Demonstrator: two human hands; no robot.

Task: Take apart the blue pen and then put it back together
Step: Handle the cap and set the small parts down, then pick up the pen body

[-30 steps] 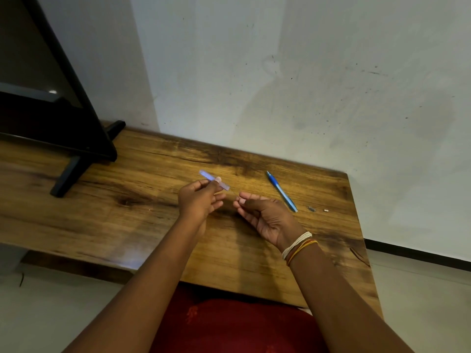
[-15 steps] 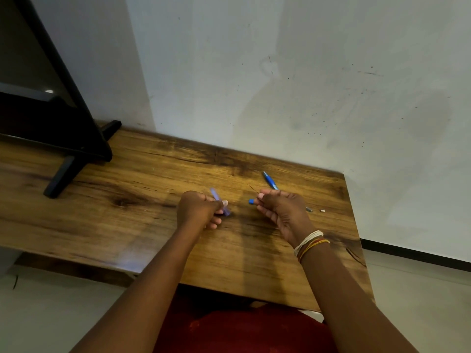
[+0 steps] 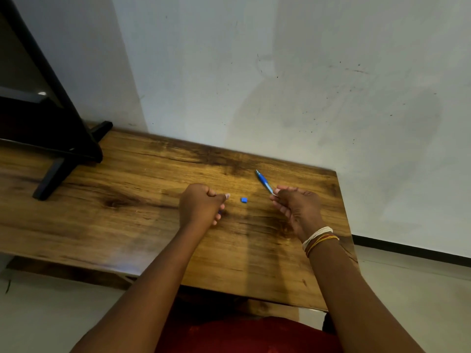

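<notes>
My left hand (image 3: pixel 201 206) is closed in a fist over the wooden table (image 3: pixel 127 200); only a speck of blue shows under its fingers, and what it holds is otherwise hidden. My right hand (image 3: pixel 298 206) pinches the near end of a blue pen part (image 3: pixel 263 183), whose tip points away toward the wall. A small blue piece (image 3: pixel 244 200) lies loose on the table between the two hands.
A black stand (image 3: pixel 58 154) sits on the table's far left. The wall runs right behind the table. The table's right edge (image 3: pixel 344 212) is close to my right hand. Red cloth (image 3: pixel 242 335) lies below the near edge.
My right hand moved right and took hold of the blue pen part that lay on the table. The small blue piece now lies between the hands. My left fist closed over the translucent barrel.
</notes>
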